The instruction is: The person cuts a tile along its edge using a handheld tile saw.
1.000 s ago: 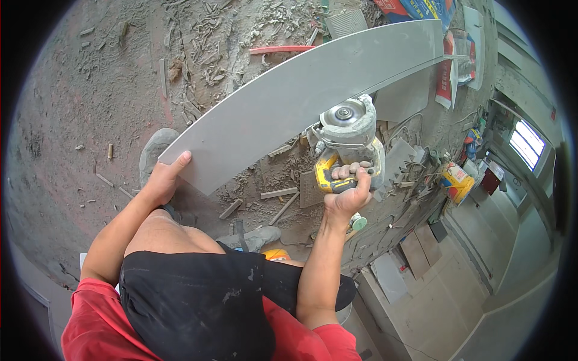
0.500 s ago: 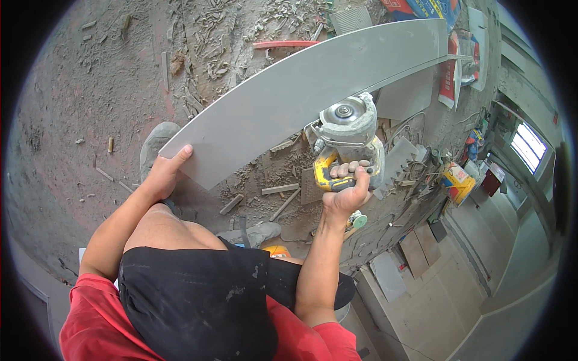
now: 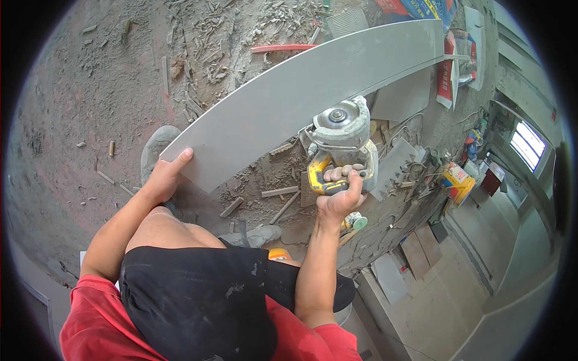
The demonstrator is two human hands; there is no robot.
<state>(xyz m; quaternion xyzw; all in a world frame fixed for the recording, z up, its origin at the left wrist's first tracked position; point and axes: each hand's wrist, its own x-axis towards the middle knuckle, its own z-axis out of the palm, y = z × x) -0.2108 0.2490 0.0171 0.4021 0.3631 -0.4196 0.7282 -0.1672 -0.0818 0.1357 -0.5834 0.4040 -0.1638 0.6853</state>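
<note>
A long grey tile strip (image 3: 277, 108) slants across the view, bowed by the lens. My left hand (image 3: 168, 175) is closed on its lower-left end, thumb over the face. A dusty yellow-and-grey power cutter (image 3: 341, 132), with a round metal blade facing up, is against the strip's lower edge, right of centre. My right hand (image 3: 341, 191) is wrapped round the cutter's handle.
Rubble covers the dusty floor (image 3: 102, 138), with a red strip (image 3: 280, 48) and loose tile pieces (image 3: 397, 99). Bags (image 3: 445, 72) lie at upper right; a yellow bucket (image 3: 457, 186) stands at right, with a window beyond. My shoes are below the strip.
The cutter in my right hand has moved a little leftward along the strip's edge. My left hand still grips the strip's end.
</note>
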